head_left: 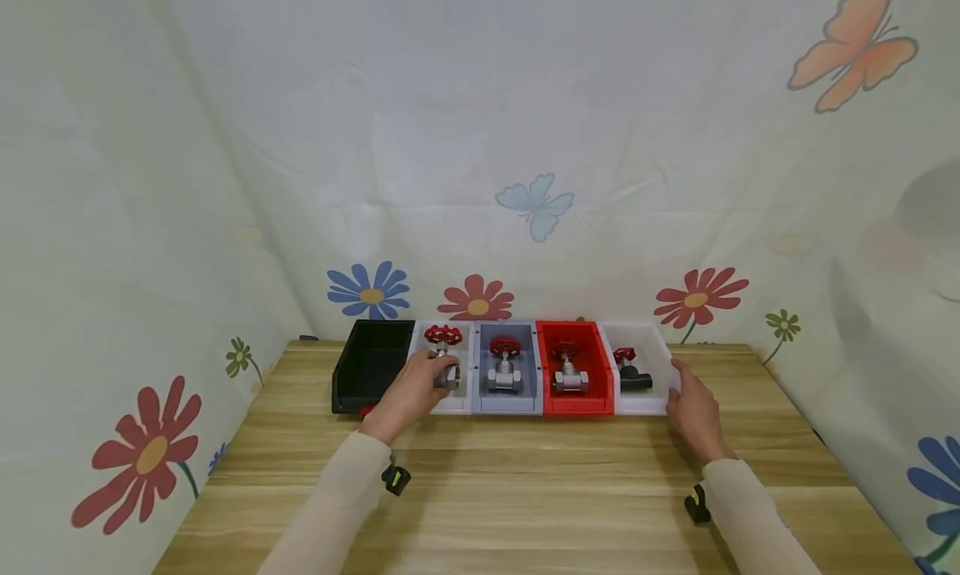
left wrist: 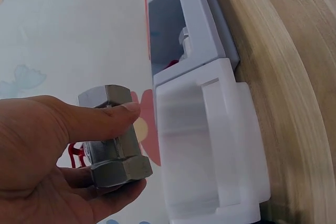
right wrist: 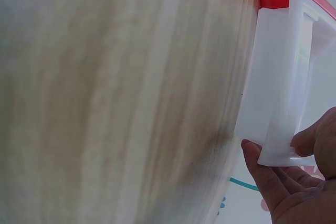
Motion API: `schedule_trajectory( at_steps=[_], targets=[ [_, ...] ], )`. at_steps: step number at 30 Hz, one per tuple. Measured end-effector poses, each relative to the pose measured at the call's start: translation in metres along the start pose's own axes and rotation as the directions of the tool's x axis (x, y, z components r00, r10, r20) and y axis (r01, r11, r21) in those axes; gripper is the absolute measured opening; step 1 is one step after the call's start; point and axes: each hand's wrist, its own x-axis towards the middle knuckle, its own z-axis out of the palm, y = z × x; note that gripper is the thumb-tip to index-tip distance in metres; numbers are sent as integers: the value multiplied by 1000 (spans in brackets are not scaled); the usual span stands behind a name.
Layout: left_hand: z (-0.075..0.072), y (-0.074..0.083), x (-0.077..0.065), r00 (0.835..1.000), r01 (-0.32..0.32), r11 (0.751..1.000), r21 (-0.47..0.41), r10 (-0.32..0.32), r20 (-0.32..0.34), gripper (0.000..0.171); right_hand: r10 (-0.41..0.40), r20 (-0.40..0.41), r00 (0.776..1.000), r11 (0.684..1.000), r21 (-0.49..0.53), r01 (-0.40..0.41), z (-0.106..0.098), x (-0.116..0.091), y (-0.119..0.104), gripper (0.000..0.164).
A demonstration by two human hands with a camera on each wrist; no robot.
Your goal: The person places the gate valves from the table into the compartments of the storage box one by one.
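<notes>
My left hand [head_left: 411, 389] grips a metal gate valve [left wrist: 122, 150] with a red handwheel, thumb on one side of the silver body and fingers on the other. In the head view it is over the white bin [head_left: 464, 396], second from the left; the left wrist view shows the valve beside that bin's opening. At the row's right end, my right hand [head_left: 696, 410] pinches the side wall of another white bin [right wrist: 278, 87] between thumb and fingers. Inside that bin lies a black valve [head_left: 635, 380] with a red handle.
Between the white bins, a grey bin [head_left: 507, 404] and a red bin [head_left: 578, 407] each hold a metal valve with a red handwheel. A black bin [head_left: 375, 354] ends the row on the left. A small red thing [head_left: 366, 411] shows beside my left wrist. Behind hangs a flowered curtain [head_left: 450, 142].
</notes>
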Motion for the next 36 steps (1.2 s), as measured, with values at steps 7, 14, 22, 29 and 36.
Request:
schedule_trajectory(
  at_steps=[7, 14, 22, 29, 36],
  targets=[
    [8, -6, 9, 1000, 16, 1000, -17, -16, -10, 46, -11, -6, 1000, 1000, -3, 11, 0, 0, 1, 49],
    [14, -10, 14, 999, 43, 999, -28, -43, 9, 45, -4, 5, 1000, 1000, 1, 4, -1, -1, -1, 51],
    [23, -15, 21, 998, 56, 997, -57, -55, 17, 45, -14, -4, 1000, 1000, 4, 14, 0, -1, 0, 50],
    [31, -21, 26, 999, 41, 998, -56, -40, 24, 45, -16, -6, 1000, 1000, 1, 16, 1, 0, 2, 50],
    [39, -25, 32, 1000, 15, 999, -50, -15, 6, 43, -14, -8, 1000, 1000, -3, 14, 1, 1, 2, 50]
  ],
)
